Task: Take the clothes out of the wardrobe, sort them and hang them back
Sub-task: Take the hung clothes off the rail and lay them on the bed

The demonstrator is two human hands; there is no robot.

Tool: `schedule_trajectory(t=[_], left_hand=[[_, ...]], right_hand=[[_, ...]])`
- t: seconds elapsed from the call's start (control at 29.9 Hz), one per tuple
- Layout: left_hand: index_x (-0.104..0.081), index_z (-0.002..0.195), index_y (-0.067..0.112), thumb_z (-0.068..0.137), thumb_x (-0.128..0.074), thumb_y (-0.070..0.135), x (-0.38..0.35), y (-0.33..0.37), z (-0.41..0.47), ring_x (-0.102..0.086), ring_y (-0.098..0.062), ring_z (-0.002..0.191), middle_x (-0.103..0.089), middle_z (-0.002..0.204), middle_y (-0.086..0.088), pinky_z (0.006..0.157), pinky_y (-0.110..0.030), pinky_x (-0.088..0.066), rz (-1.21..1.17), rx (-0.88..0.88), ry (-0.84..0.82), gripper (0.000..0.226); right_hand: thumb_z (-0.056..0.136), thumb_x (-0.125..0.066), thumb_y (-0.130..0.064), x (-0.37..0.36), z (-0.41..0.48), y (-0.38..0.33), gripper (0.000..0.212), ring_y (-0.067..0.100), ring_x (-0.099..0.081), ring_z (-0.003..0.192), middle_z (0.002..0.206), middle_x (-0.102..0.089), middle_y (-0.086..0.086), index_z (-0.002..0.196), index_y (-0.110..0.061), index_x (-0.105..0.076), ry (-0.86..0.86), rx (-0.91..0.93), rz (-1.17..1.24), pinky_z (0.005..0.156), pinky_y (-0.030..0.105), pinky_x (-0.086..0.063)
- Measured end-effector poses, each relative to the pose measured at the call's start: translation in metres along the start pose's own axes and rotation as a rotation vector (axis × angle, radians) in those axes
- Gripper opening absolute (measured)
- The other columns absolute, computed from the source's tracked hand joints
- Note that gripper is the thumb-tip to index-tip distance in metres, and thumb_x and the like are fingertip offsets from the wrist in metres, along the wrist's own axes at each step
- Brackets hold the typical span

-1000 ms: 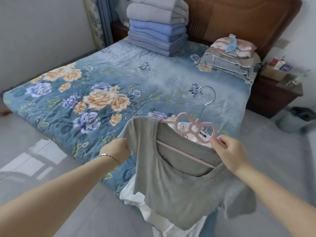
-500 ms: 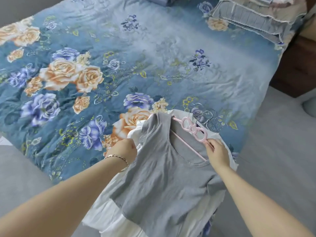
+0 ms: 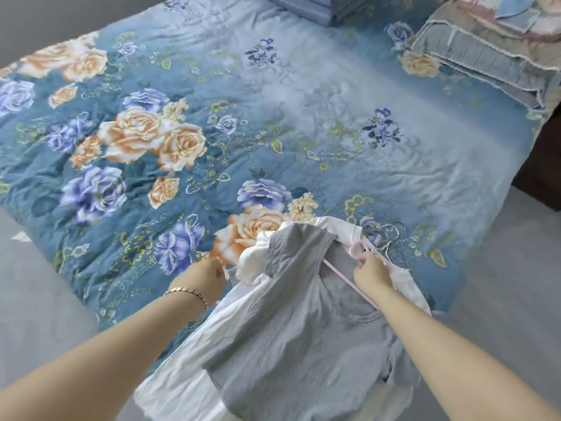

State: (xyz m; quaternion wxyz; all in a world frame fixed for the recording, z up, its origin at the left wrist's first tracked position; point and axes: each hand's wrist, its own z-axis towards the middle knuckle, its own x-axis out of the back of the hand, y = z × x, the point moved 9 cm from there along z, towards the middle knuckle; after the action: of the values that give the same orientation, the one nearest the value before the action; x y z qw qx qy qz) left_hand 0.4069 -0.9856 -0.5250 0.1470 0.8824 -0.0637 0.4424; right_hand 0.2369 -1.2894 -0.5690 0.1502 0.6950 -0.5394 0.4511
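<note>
Currently: grey tee [image 3: 288, 329] is on a pink hanger [image 3: 354, 250], spread front-up over a white garment [image 3: 188, 360] at the near edge of the bed [image 3: 273, 117], with its lower half draping off the edge. Scoop neck, short sleeves, fabric lightly creased, hanger bar showing through the neck opening. Right hand [image 3: 372, 273] is clamped on the hanger just below its bow-shaped top. Left hand [image 3: 206, 276] pinches the sleeve hem on my left; bracelet [image 3: 188, 294] on that wrist. Metal hooks [image 3: 391, 238] lie just past the hanger.
</note>
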Motion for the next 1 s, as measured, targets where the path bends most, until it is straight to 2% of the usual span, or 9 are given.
schedule_trajectory(t=[0.1, 0.2, 0.3, 0.4, 0.5, 0.57, 0.67, 0.84, 1.0], left_hand=[[-0.042, 0.071, 0.019, 0.095, -0.033, 0.016, 0.033, -0.042, -0.024, -0.048, -0.022, 0.077, -0.051, 0.077, -0.003, 0.067, -0.024, -0.035, -0.024, 0.071, 0.012, 0.025], [-0.047, 0.078, 0.018, 0.092, -0.035, 0.015, 0.074, -0.092, -0.066, -0.053, -0.022, 0.08, -0.06, 0.088, -0.003, 0.069, -0.026, -0.042, -0.066, 0.128, 0.034, 0.019], [-0.048, 0.071, 0.022, 0.087, -0.041, 0.014, 0.118, -0.167, -0.118, -0.062, -0.023, 0.089, -0.064, 0.093, -0.004, 0.075, -0.027, -0.048, -0.184, 0.21, 0.056, 0.019], [-0.046, 0.064, 0.021, 0.084, -0.043, 0.013, 0.169, -0.259, -0.185, -0.065, -0.025, 0.095, -0.068, 0.099, -0.007, 0.076, -0.027, -0.049, -0.274, 0.306, 0.161, 0.022], [-0.05, 0.075, 0.023, 0.087, -0.043, 0.015, 0.22, -0.359, -0.266, -0.06, -0.024, 0.102, -0.064, 0.11, -0.003, 0.072, -0.023, -0.039, -0.209, 0.413, 0.306, 0.016], [-0.055, 0.086, 0.025, 0.087, -0.041, 0.017, 0.25, -0.428, -0.323, -0.058, -0.025, 0.096, -0.062, 0.112, -0.002, 0.072, -0.024, -0.039, -0.214, 0.501, 0.42, 0.016], [-0.052, 0.09, 0.023, 0.09, -0.04, 0.019, 0.286, -0.524, -0.415, -0.054, -0.023, 0.089, -0.062, 0.112, -0.003, 0.072, -0.026, -0.04, -0.207, 0.633, 0.563, 0.012], [-0.059, 0.106, 0.018, 0.091, -0.04, 0.018, 0.304, -0.651, -0.562, -0.059, -0.027, 0.106, -0.063, 0.114, -0.007, 0.083, -0.029, -0.044, -0.206, 0.877, 0.685, 0.024], [-0.059, 0.107, 0.016, 0.093, -0.036, 0.022, 0.285, -0.733, -0.701, -0.059, -0.028, 0.105, -0.063, 0.113, -0.006, 0.08, -0.028, -0.043, -0.238, 1.159, 0.773, 0.027]], right_hand=[[0.095, -0.043, -0.014, -0.039, -0.063, -0.101, 0.03, 0.026, -0.053, 0.119, 0.128, -0.058, 0.008, 0.12, -0.01, -0.057, -0.321, 0.274, -0.159, 0.095, 0.027, -0.041], [0.094, -0.042, -0.017, -0.07, -0.145, -0.201, 0.031, 0.027, -0.054, 0.116, 0.124, -0.06, 0.009, 0.118, -0.009, -0.06, -0.455, 0.517, -0.333, 0.096, 0.028, -0.042], [0.091, -0.041, -0.014, -0.097, -0.238, -0.299, 0.031, 0.032, -0.056, 0.112, 0.121, -0.061, 0.013, 0.115, -0.01, -0.061, -0.456, 0.741, -0.517, 0.09, 0.033, -0.046], [0.091, -0.041, -0.012, -0.11, -0.349, -0.4, 0.034, 0.03, -0.054, 0.118, 0.124, -0.06, 0.011, 0.117, -0.012, -0.063, -0.417, 0.964, -0.519, 0.093, 0.033, -0.045], [0.091, -0.044, -0.011, -0.127, -0.472, -0.493, 0.033, 0.027, -0.057, 0.115, 0.122, -0.063, 0.012, 0.117, -0.011, -0.063, -0.377, 1.199, -0.483, 0.091, 0.029, -0.045], [0.09, -0.044, -0.013, -0.147, -0.552, -0.542, 0.032, 0.026, -0.058, 0.113, 0.119, -0.065, 0.011, 0.113, -0.014, -0.065, -0.344, 1.331, -0.491, 0.093, 0.029, -0.046], [0.091, -0.044, -0.018, -0.183, -0.675, -0.596, 0.03, 0.028, -0.058, 0.111, 0.119, -0.064, 0.008, 0.112, -0.017, -0.065, -0.317, 1.533, -0.563, 0.095, 0.031, -0.047], [0.097, -0.035, -0.015, -0.244, -0.859, -0.637, 0.035, 0.028, -0.055, 0.108, 0.124, -0.056, 0.014, 0.12, -0.003, -0.058, -0.35, 1.798, -0.821, 0.09, 0.032, -0.045], [0.094, -0.041, -0.012, -0.293, -1.022, -0.647, 0.033, 0.02, -0.046, 0.088, 0.123, -0.059, 0.016, 0.121, -0.003, -0.058, -0.365, 2.062, -0.935, 0.062, 0.022, -0.039]])
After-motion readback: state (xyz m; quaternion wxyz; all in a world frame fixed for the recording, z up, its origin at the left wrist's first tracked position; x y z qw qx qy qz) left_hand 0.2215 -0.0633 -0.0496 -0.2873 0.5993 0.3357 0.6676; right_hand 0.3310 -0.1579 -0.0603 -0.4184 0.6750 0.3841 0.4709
